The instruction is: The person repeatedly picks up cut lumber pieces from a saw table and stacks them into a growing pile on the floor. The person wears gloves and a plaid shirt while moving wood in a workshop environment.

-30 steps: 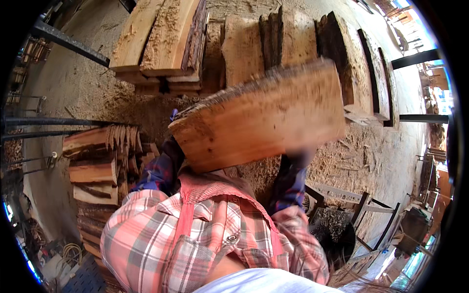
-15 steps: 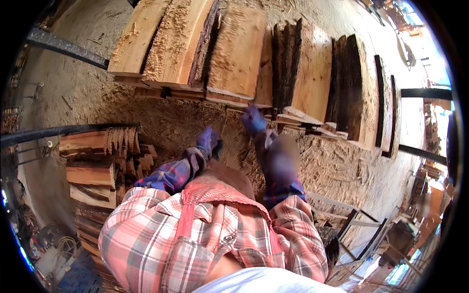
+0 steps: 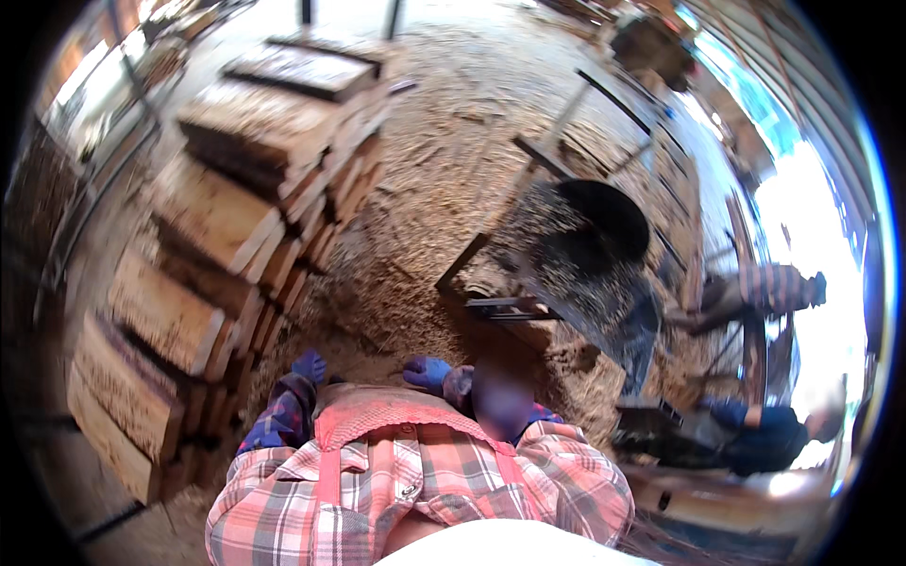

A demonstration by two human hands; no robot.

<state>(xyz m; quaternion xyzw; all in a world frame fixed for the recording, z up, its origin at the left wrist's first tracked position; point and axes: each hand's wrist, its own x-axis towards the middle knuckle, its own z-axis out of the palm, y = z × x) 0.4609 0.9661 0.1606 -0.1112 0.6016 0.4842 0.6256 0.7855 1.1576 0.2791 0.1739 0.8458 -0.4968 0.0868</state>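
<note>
The left hand (image 3: 309, 365), in a bluish-purple glove, is open with its fingers extended upward and has hold of nothing that shows; the right hand (image 3: 427, 374), gloved alike, looks half curled in front of the body, apart from the left, though blur makes it impossible to tell how far open it is or whether anything lies inside; dark plaid sleeves (image 3: 286, 415) cover the forearms, with a red apron (image 3: 401, 420) between them over a pink checked shirt (image 3: 260, 519); the stack of wood slabs (image 3: 215, 212) stands to the left and ahead, nearer the left hand but apart from it, its slabs laid side by side in layers with their cut ends toward the open floor (image 3: 415, 208), which is strewn with sawdust and chips; ahead and to the right lies a black container (image 3: 604, 222) beside dark sheeting sprinkled with chips, with a metal frame (image 3: 543, 156) just beyond; farther right, tipped sideways by the lens, are a person in a striped top (image 3: 769, 288) and another in a dark top (image 3: 769, 441).
</note>
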